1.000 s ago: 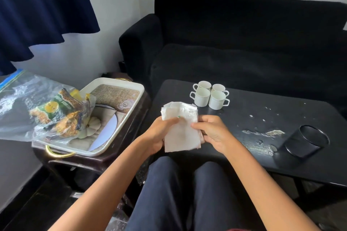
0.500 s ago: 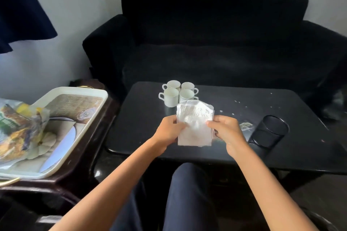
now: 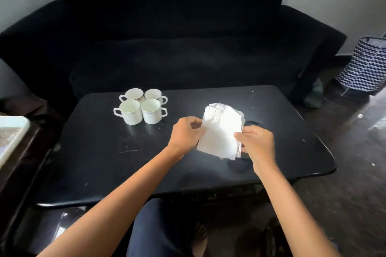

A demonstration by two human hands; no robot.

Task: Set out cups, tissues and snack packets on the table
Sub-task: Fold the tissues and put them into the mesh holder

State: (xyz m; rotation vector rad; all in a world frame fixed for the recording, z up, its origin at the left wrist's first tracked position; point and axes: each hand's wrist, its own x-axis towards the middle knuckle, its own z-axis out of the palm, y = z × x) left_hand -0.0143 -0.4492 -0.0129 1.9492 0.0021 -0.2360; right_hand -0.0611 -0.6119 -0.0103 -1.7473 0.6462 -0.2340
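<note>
Now the tissues (image 3: 221,131), a white folded stack, sit upright-ish in both hands over the right-centre of the bench (image 3: 100,152), above its surface w/ the top edge fanned and tilted toward the far edge. Left hand (image 3: 186,133) pinches the stack's left edge, fingers curled in around it; right hand (image 3: 258,144) grips the lower right corner, thumb on the front face, fingers closed behind it.

Vs. the earlier frames: hands + tissues have moved from near the front edge, close to the lap, out over the bench and to the right. The black holder that was in plain view on the right part of the bench is mostly hidden behind the tissues and right hand; only dark curved bits show beside them, can't tell more. View has swung right too: the tray (image 3: 10,137) on the side stand is just a sliver at the left border, the snack packets are out of view, and a zigzag-patterned basket (image 3: 367,64) shows on the floor at far right.

Four white cups (image 3: 142,106) remain clustered, touching, 2x2 near the far-left part of the bench, handles outward, well apart from the hands. Black sofa (image 3: 167,37) behind the far edge.
</note>
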